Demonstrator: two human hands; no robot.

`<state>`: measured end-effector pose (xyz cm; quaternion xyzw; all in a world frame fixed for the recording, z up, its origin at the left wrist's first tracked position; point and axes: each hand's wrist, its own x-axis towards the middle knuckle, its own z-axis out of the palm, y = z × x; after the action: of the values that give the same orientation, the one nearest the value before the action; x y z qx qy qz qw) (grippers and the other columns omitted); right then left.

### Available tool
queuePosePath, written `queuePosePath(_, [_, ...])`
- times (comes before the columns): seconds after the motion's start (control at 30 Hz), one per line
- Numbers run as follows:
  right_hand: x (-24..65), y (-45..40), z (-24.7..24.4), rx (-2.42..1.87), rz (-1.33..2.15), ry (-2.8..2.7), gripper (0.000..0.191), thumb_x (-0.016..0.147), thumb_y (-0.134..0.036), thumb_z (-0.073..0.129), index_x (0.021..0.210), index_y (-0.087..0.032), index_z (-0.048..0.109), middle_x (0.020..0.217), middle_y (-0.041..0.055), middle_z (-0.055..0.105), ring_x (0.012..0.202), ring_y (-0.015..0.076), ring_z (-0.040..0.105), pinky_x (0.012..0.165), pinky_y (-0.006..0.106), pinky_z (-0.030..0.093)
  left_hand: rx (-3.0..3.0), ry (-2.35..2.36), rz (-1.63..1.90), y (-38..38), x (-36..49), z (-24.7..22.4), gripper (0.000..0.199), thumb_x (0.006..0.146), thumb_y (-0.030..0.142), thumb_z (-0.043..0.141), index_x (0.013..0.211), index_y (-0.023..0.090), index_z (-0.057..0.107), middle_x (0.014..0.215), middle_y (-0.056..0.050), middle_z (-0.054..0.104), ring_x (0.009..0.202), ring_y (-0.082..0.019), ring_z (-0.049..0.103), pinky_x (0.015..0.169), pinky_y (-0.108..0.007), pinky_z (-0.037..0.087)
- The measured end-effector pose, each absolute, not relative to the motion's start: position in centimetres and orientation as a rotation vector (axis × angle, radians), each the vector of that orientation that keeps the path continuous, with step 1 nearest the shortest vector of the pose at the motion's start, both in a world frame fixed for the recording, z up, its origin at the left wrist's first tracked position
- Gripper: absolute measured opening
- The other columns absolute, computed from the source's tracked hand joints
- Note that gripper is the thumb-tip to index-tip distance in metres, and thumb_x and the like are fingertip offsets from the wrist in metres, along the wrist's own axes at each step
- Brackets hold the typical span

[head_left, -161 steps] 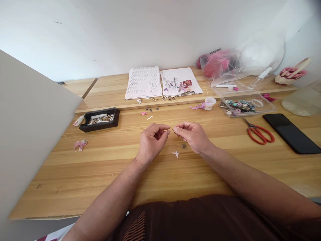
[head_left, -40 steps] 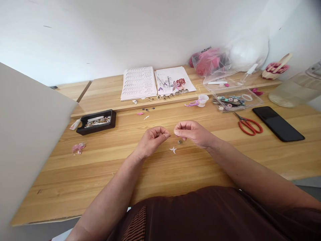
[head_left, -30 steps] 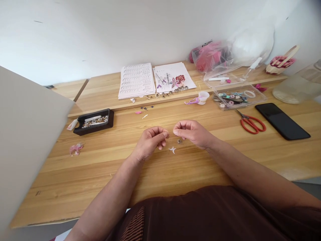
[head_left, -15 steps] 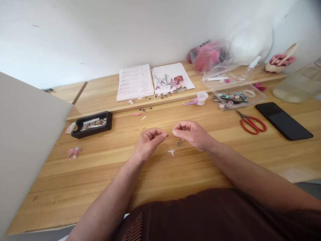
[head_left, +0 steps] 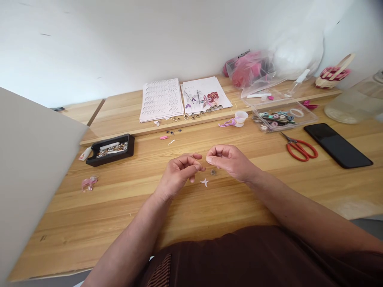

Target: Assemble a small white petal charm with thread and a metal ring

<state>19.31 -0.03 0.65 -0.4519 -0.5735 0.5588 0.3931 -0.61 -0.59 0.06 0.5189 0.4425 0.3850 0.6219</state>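
Note:
Near the middle of the wooden table, my left hand [head_left: 180,173] has its thumb and index finger pinched, with other fingers loosely extended. What it holds is too small to name. Just to its right, my right hand [head_left: 229,161] is closed in a pinch, and anything between its fingertips is too tiny to make out. The fingertips of both hands are close but apart. Below them on the table [head_left: 131,199] lie a small round grey piece [head_left: 213,172] and a white curved, pointed paper piece [head_left: 204,182].
Red-handled scissors [head_left: 301,150], a black phone [head_left: 338,145] and a clear box [head_left: 308,115] of supplies lie right. Printed sheets [head_left: 161,99] and a small white cup [head_left: 240,118] are behind. At left are a black tray [head_left: 130,146] and pink scraps [head_left: 89,183].
My left hand's fingers have spread somewhat from their tighter curl, while its thumb and index finger remain together. My right hand has barely moved. The view has shifted slightly.

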Motion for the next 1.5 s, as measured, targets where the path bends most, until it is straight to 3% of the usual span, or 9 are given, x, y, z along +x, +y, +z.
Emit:
queuePosePath(0.23, [19.4, 0.0, 0.7, -1.147, 1.418, -1.456, 0.026, 0.077, -0.042, 0.070, 0.072, -0.017, 0.062, 0.066, -0.0018, 0.054, 0.063, 0.0119, 0.042, 0.061, 0.028, 0.034, 0.963, 0.969, 0.879, -0.8, -0.2, 0.5, 0.016, 0.067, 0.026, 0.081, 0.068, 0.014, 0.070, 0.100, -0.008, 0.070, 0.060, -0.007, 0.055, 0.049, -0.020, 0.039])
queuePosePath(0.3, [19.5, 0.0, 0.8, -1.167, 1.412, -1.442, 0.026, 0.076, -0.041, 0.071, 0.072, -0.017, 0.062, 0.066, -0.0021, 0.053, 0.063, 0.0116, 0.042, 0.060, 0.028, 0.034, 0.959, 1.001, 0.866, -0.9, -0.2, 0.5, 0.018, 0.069, 0.029, 0.081, 0.073, 0.014, 0.070, 0.084, -0.005, 0.069, 0.054, -0.006, 0.051, 0.048, -0.020, 0.036])
queuePosePath(0.43, [19.5, 0.0, 0.9, -1.177, 1.421, -1.432, 0.027, 0.076, -0.042, 0.071, 0.071, -0.017, 0.062, 0.064, -0.0031, 0.051, 0.061, 0.0111, 0.041, 0.060, 0.028, 0.033, 1.026, 1.024, 0.900, -0.8, -0.4, 0.3, 0.023, 0.074, 0.034, 0.079, 0.076, 0.015, 0.067, 0.055, 0.004, 0.050, 0.048, -0.005, 0.039, 0.047, -0.019, 0.027])
queuePosePath(0.83, [19.4, -0.2, 0.7, -1.185, 1.384, -1.478, 0.023, 0.078, -0.038, 0.069, 0.073, -0.018, 0.062, 0.066, -0.0023, 0.052, 0.063, 0.0114, 0.042, 0.059, 0.027, 0.034, 1.039, 1.102, 0.940, -0.8, -0.2, 0.1, 0.029, 0.068, 0.039, 0.085, 0.071, 0.016, 0.069, 0.056, 0.005, 0.050, 0.048, -0.005, 0.032, 0.048, -0.023, 0.023])
queuePosePath(1.07, [19.2, -0.4, 0.6, -1.196, 1.381, -1.529, 0.021, 0.081, -0.037, 0.067, 0.073, -0.018, 0.061, 0.067, -0.0022, 0.054, 0.060, 0.0110, 0.044, 0.056, 0.027, 0.036, 1.016, 1.134, 0.978, -0.6, 0.0, -0.1, 0.029, 0.068, 0.042, 0.081, 0.066, 0.015, 0.070, 0.060, 0.001, 0.060, 0.045, -0.004, 0.027, 0.045, -0.024, 0.021])
queuePosePath(1.2, [19.0, -0.7, 0.7, -1.258, 1.246, -1.621, 0.016, 0.082, -0.032, 0.064, 0.075, -0.018, 0.063, 0.067, -0.0019, 0.057, 0.055, 0.0099, 0.043, 0.052, 0.026, 0.033, 1.036, 1.155, 0.983, -0.6, -0.1, -0.2, 0.027, 0.069, 0.041, 0.081, 0.066, 0.015, 0.071, 0.064, 0.000, 0.063, 0.046, -0.004, 0.030, 0.046, -0.024, 0.022])
queuePosePath(1.5, [18.3, -1.2, 0.8, -1.350, 0.943, -1.601, 0.012, 0.080, -0.029, 0.065, 0.074, -0.019, 0.064, 0.067, 0.0005, 0.062, 0.059, 0.0128, 0.052, 0.056, 0.027, 0.038, 1.380, 1.249, 1.037, -1.8, 0.6, 0.4, 0.020, 0.076, 0.036, 0.077, 0.074, 0.017, 0.074, 0.062, 0.000, 0.058, 0.055, -0.010, 0.041, 0.053, -0.025, 0.032])
